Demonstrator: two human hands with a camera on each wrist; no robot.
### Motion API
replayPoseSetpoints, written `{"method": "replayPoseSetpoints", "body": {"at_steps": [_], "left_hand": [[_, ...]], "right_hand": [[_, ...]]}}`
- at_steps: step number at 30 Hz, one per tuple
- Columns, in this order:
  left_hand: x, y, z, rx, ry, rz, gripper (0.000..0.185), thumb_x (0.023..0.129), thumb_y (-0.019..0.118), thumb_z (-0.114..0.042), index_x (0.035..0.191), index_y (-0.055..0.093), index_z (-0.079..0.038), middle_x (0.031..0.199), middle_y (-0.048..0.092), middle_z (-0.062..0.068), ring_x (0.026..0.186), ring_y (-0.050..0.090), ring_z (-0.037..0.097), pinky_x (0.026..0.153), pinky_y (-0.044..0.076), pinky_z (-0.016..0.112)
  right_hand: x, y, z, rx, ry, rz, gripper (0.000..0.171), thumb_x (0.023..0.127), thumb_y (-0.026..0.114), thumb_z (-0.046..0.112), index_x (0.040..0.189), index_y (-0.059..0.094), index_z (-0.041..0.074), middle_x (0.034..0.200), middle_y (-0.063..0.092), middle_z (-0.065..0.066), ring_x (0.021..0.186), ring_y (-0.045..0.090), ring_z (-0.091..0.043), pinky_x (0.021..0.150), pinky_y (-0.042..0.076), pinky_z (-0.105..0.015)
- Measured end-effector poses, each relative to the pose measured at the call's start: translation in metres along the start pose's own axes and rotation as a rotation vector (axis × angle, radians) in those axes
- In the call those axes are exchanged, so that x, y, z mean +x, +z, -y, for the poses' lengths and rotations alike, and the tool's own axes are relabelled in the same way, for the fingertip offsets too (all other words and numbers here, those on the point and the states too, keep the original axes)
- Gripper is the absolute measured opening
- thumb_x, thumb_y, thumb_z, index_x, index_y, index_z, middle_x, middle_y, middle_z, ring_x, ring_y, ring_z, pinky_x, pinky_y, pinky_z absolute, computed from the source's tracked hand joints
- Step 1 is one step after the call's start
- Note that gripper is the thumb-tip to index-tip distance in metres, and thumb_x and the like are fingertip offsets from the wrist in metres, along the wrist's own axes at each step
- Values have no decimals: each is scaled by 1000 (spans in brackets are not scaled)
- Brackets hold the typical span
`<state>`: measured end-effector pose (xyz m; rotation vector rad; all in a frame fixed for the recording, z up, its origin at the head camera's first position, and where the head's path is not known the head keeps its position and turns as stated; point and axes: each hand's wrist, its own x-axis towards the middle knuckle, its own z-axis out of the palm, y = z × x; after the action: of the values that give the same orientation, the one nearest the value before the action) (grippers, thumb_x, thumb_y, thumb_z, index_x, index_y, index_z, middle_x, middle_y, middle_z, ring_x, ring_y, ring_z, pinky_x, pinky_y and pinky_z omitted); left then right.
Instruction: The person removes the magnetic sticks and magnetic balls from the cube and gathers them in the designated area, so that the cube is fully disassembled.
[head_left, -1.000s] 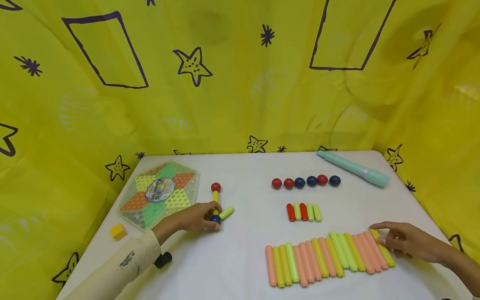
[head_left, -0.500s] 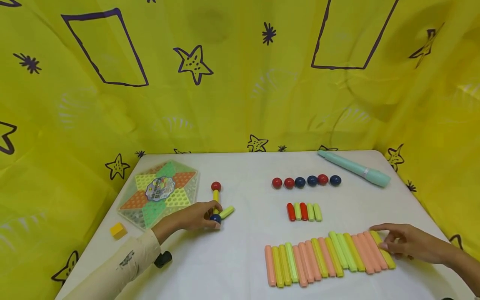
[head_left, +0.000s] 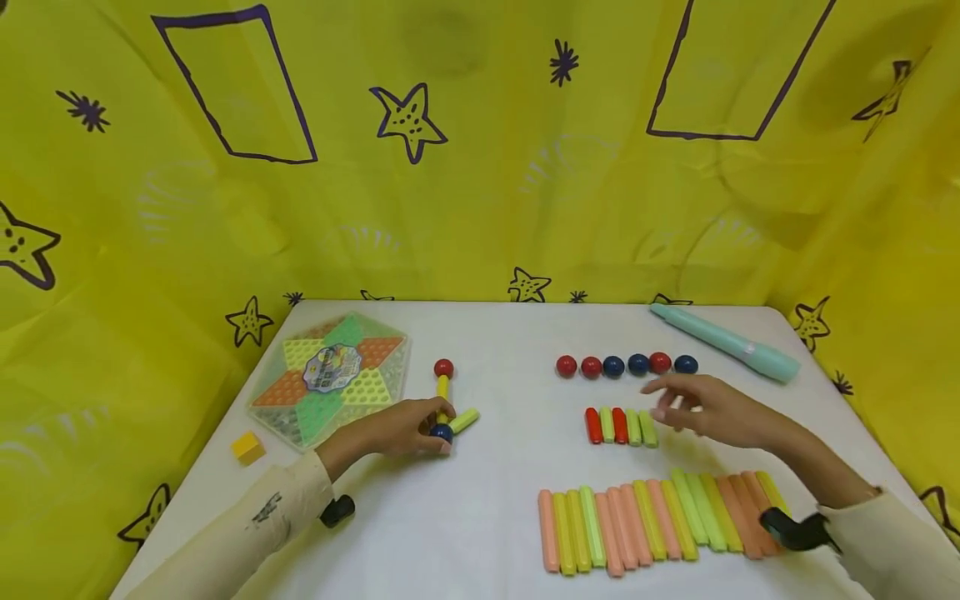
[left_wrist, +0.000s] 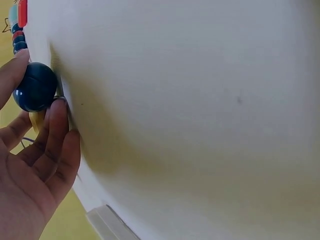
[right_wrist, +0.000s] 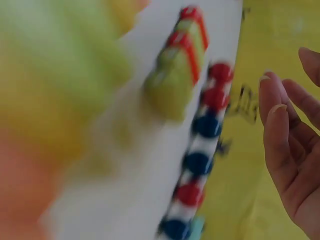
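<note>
The blue ball (head_left: 442,432) is held by the left hand (head_left: 397,429) at the near end of a yellow stick (head_left: 442,390), thumb on one side and fingers (left_wrist: 55,130) curled against the other, as the left wrist view shows. From this grip the yellow stick runs straight away toward the far edge of the bench (head_left: 495,500), ending in a red ball (head_left: 443,367); a light green stick (head_left: 464,420) branches off just beside the grip, up and to its right.

The right hand (head_left: 708,408) hovers with its fingers spread and relaxed, gripping nothing. Just below and to the left of its fingertips lies the short row of sticks (head_left: 621,425), red and light green by turns, each with its long axis pointing away from the person. Just beyond the fingertips the line of balls (head_left: 627,364) is laid crosswise, red and blue. The row of long sticks (head_left: 660,521) lies nearer the person than this grip, under the right forearm.

The right hand is judged much the nearer to the short sticks and the balls; the left hand is well apart from them, across the bench. The right wrist view is too blurred to add more than the open fingers (right_wrist: 280,120).
</note>
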<state>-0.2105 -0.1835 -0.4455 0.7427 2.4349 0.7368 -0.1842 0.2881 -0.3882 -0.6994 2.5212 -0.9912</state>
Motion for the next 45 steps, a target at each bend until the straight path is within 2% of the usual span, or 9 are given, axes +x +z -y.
{"method": "replayPoseSetpoints", "body": {"at_steps": [6, 11, 16, 22, 26, 30, 34, 39, 45], "left_hand": [[10, 3, -6, 9, 29, 4, 44, 92, 75, -32, 127, 57, -13, 93, 59, -2, 85, 53, 12, 76, 47, 27], [18, 2, -11, 30, 10, 17, 44, 92, 75, -31, 128, 57, -14, 95, 60, -3, 86, 55, 12, 79, 48, 28], [23, 1, -13, 38, 5, 31, 44, 92, 75, -31, 128, 56, -14, 95, 60, -3, 86, 55, 12, 80, 48, 28], [22, -1, -14, 39, 7, 31, 44, 92, 75, -31, 128, 57, -13, 95, 60, -3, 86, 55, 12, 80, 48, 27], [19, -3, -13, 41, -1, 26, 45, 91, 76, -29, 128, 57, -11, 95, 61, -1, 86, 54, 12, 81, 48, 29], [15, -4, -10, 44, -15, 28, 47, 91, 76, -29, 130, 56, -10, 95, 60, -1, 86, 54, 13, 81, 47, 29], [12, -4, -9, 39, -21, 31, 48, 91, 76, -28, 131, 56, -10, 96, 61, -1, 86, 54, 13, 82, 48, 30], [10, -3, -7, 29, -22, 28, 47, 91, 77, -28, 130, 57, -11, 95, 62, -1, 85, 55, 12, 80, 48, 28], [5, -4, -6, 24, -31, 16, 47, 90, 78, -27, 129, 57, -10, 95, 62, -1, 85, 55, 11, 80, 48, 28]], "right_hand": [[79, 28, 35, 12, -133, 64, 34, 99, 65, 20, 129, 61, 3, 104, 68, -1, 96, 63, -20, 83, 54, -32], [136, 57, 54, 55, -153, 185, 42, 97, 68, 20, 131, 58, -1, 109, 68, -10, 99, 65, -25, 80, 56, -31], [173, 88, 65, 50, -131, 290, 47, 91, 75, 20, 131, 58, 2, 118, 66, -11, 103, 64, -20, 84, 55, -30], [190, 107, 74, 18, -144, 306, 44, 83, 83, 14, 119, 62, 1, 102, 67, -7, 87, 62, -11, 78, 51, -24], [195, 116, 79, -31, -141, 288, 35, 80, 86, 18, 105, 66, 4, 87, 64, -1, 79, 55, -9, 73, 46, -22], [197, 126, 84, -88, -156, 283, 27, 79, 87, 22, 95, 70, 8, 81, 63, 3, 76, 53, -7, 70, 45, -20], [198, 131, 89, -129, -206, 307, 19, 82, 85, 21, 92, 74, 9, 77, 64, 5, 72, 52, -6, 67, 44, -19], [202, 129, 92, -150, -255, 408, 11, 89, 78, 18, 92, 73, 8, 75, 60, 6, 71, 49, -5, 66, 41, -18], [204, 122, 91, -83, -338, 468, 8, 92, 73, 12, 91, 68, 6, 77, 58, 5, 69, 50, -3, 65, 43, -18]]}}
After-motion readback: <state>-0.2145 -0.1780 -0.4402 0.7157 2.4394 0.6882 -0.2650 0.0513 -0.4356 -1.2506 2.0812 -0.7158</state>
